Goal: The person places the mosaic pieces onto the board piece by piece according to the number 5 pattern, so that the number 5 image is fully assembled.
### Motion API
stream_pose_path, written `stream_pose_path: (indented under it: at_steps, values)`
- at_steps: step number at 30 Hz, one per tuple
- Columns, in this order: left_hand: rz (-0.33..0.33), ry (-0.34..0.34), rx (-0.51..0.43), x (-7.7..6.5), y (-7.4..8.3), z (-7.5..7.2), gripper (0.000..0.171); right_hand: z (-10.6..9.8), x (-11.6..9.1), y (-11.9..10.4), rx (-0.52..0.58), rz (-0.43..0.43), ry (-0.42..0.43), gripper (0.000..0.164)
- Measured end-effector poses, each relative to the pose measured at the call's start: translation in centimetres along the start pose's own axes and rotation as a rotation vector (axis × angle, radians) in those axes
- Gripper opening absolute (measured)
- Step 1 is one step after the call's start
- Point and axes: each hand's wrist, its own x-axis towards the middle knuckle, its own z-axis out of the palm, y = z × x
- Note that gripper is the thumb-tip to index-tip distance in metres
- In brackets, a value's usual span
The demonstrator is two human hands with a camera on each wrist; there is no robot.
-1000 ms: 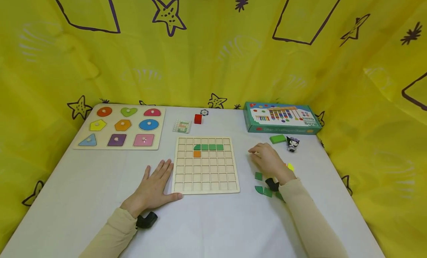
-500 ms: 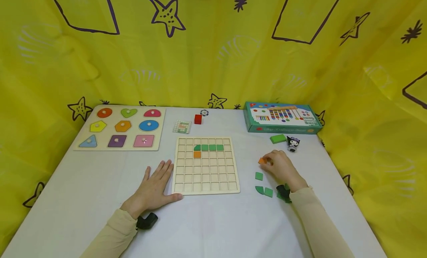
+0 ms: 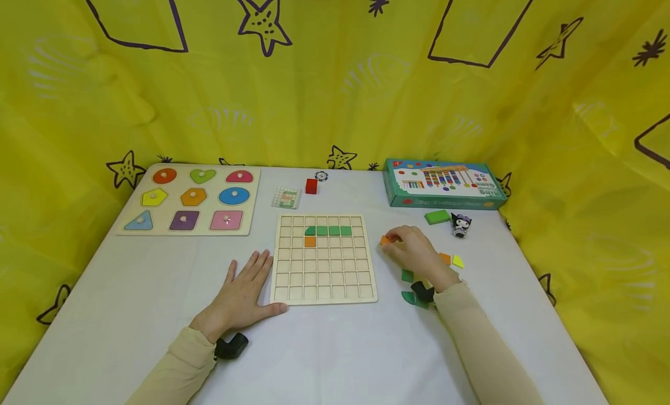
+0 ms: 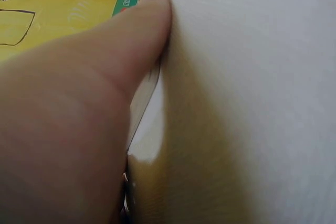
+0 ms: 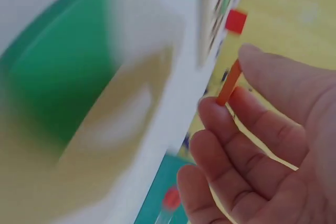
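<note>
My right hand [image 3: 413, 251] pinches a small orange square tile [image 3: 384, 240] between thumb and fingertips, just right of the wooden grid board [image 3: 324, 280]. In the right wrist view the orange tile [image 5: 229, 83] is seen edge-on, held above the table. The board carries a row of green tiles [image 3: 334, 231], a rounded one at its left end and three squares. Below the rounded one sits an orange square [image 3: 310, 241]. My left hand [image 3: 241, 297] lies flat with fingers spread, fingertips at the board's left edge and thumb by its near corner.
Loose green tiles [image 3: 407, 298] lie under and beside my right wrist, with an orange tile [image 3: 445, 258] and a yellow tile [image 3: 458, 261] beyond. Behind are a green block [image 3: 437, 217], figurine [image 3: 460, 225], game box [image 3: 445, 202], pattern card [image 3: 287, 198], red block [image 3: 311, 186] and shape puzzle [image 3: 173, 233].
My right hand first drew back toward the loose tiles and took up the orange tile, then moved left with it toward the board. My left hand has stayed in place.
</note>
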Motion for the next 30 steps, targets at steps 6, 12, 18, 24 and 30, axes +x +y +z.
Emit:
stream_pose_path:
  at_steps: [6, 12, 18, 24, 30]
  values:
    - [-0.005, -0.005, -0.006, 0.0, 0.0, 0.0, 0.112, 2.5, 2.6, -4.0, 0.007, -0.114, -0.070, 0.028]
    - [-0.008, -0.010, -0.002, 0.1, 0.0, 0.0, 0.113, 4.4, 5.4, -7.3, -0.051, -0.195, -0.159, 0.027]
    - [-0.006, -0.015, 0.001, 0.1, 0.1, 0.0, 0.113, 5.4, 7.3, -8.6, -0.074, -0.164, -0.187, 0.013]
    - [-0.005, -0.008, 0.005, 0.1, 0.1, 0.0, 0.112, 6.0, 7.8, -8.9, -0.146, -0.191, -0.200, 0.014]
    - [-0.006, 0.000, -0.002, 0.0, 0.1, 0.0, 0.112, 6.2, 7.7, -9.0, -0.152, -0.197, -0.182, 0.013]
